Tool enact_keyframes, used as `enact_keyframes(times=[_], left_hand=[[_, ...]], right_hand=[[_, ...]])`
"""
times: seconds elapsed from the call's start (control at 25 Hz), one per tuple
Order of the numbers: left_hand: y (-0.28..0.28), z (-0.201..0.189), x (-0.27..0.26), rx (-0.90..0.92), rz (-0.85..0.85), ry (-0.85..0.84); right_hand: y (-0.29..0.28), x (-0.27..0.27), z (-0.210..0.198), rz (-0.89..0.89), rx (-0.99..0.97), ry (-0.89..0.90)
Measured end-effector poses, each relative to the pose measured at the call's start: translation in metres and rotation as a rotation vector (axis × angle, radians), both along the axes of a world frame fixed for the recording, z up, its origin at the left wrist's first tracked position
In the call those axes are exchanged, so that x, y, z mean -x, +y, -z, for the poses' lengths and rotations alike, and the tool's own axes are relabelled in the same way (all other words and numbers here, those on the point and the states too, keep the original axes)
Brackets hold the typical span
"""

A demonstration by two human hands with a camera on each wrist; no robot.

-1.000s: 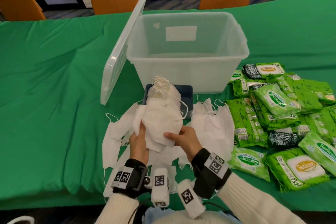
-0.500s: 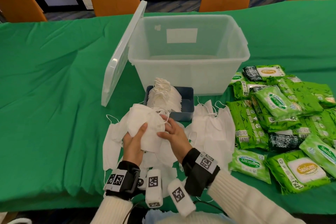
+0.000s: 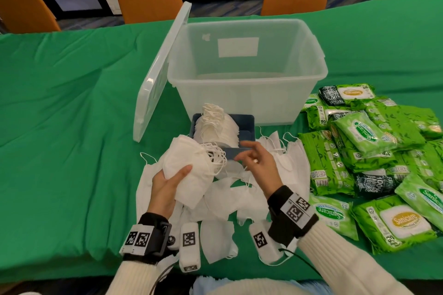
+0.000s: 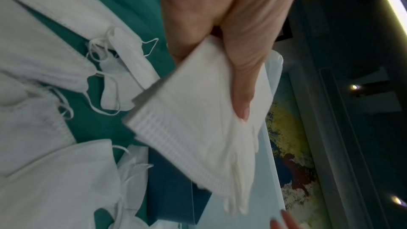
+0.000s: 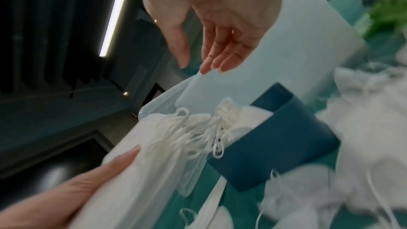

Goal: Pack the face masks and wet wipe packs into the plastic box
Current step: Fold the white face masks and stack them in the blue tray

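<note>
In the left hand (image 3: pixel 165 189), folded white masks (image 3: pixel 189 170) (loops dangling).

- My sleeves (image 3: pixel 354 263) are cream-white ribbed knit, and they reach down to both wrists.
- A black band (image 3: pixel 153 237) wraps my left wrist, with a white plate on its outer face printed with two black-and-white square code markers.
- A white block (image 3: pixel 189 246) hangs off that band on the inner side; it carries one square marker on its face and another near its lower end.
- My right wrist wears a black cuff (image 3: pixel 291 217) with a white tag (image 3: pixel 297 209) holding two square markers.
- A white block (image 3: pixel 263 244) with one marker sits under that cuff.
- A thin black cable (image 3: pixel 303 258) runs from it toward my sleeve.
</note>
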State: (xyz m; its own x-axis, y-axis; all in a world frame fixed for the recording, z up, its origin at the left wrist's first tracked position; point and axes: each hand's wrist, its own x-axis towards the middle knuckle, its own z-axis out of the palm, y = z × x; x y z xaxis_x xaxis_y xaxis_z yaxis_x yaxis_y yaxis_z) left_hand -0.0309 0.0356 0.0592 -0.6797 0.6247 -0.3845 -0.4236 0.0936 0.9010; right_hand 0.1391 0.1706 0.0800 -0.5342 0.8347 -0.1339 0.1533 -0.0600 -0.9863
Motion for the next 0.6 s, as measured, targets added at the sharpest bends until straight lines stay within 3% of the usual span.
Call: enact_keyframes(times=[0.04, 0.12, 0.24, 0.32, 0.4, 0.48, 0.6], left_hand=[[-0.001, -0.001, 0.003, 0.005, 0.036, 0.024], [-0.001, -0.006, 0.005, 0.015, 0.158, 0.080], [0.003, -0.016, 0.003, 0.036, 0.313, 0.153], [0.004, -0.020, 0.003, 0.045, 0.355, 0.182], [0.002, -0.020, 0.009, 0.050, 0.343, 0.174], [-0.003, -0.019, 0.014, 0.054, 0.319, 0.143], [-0.006, -0.016, 0.011, 0.026, 0.302, 0.076]], right_hand=[[0.005, 0.000, -0.005, -0.001, -0.126, -0.042], [0.019, 0.006, -0.010, -0.190, -0.263, -0.149], [0.027, 0.024, -0.011, -0.603, -0.261, -0.283], [0.028, 0.028, -0.009, -0.732, -0.201, -0.287], [0.030, 0.022, -0.006, -0.710, -0.185, -0.244], [0.034, 0.015, 0.000, -0.577, -0.215, -0.199], [0.030, 0.012, 0.008, -0.292, 0.144, 0.049]])
